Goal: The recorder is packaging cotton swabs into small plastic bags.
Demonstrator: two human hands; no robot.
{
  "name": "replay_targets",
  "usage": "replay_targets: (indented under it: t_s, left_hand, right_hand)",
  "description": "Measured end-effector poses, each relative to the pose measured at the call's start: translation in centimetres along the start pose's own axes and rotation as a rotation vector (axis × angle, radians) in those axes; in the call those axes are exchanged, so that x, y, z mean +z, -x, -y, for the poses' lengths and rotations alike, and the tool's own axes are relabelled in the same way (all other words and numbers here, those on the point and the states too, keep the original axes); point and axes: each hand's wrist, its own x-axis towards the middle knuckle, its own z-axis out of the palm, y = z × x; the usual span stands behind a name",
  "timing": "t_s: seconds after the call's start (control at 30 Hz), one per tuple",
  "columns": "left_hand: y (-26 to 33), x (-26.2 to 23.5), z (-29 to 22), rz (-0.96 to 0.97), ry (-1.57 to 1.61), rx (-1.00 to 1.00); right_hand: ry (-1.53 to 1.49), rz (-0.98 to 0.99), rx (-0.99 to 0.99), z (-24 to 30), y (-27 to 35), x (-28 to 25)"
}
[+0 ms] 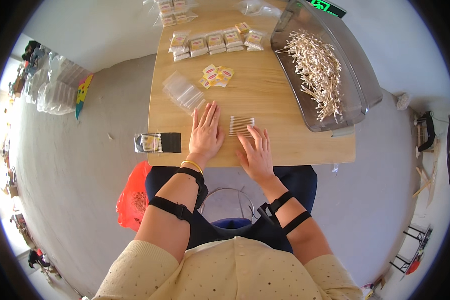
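Head view: bin (359, 92) holds swabs (317, 72); left hand (206, 134) flat, right hand (257, 152) spread at swab row (241, 124).

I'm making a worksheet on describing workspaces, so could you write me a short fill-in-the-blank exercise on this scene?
1. The left hand lies palm ____ on the table.
2. The row of cotton swabs, at the fingertips of the right hand, lies to the ____ of the left hand.
3. The red plastic bag is on the person's ____ side.

Missing words: down; right; left.
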Motion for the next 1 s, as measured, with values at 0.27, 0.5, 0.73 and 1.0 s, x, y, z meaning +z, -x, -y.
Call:
replay_targets:
  t_s: [0.27,0.5,0.73,1.0]
  left_hand:
    - [0.1,-0.5,-0.1,-0.011,0.034,-0.021]
    - [-0.1,-0.3,0.0,-0.048,0.046,-0.015]
    - [0.0,-0.2,-0.1,-0.035,0.046,-0.025]
    - [-0.1,-0.3,-0.1,-0.031,0.062,-0.029]
  right_hand:
    - [0.046,0.017,-0.009,0.5,-0.3,-0.1]
    - [0.019,-0.006,0.024,0.3,-1.2,-0.1]
    - [0.038,0.002,0.012,0.1,-1.3,0.2]
    - [0.053,-0.022,0.033,0.0,-1.6,0.3]
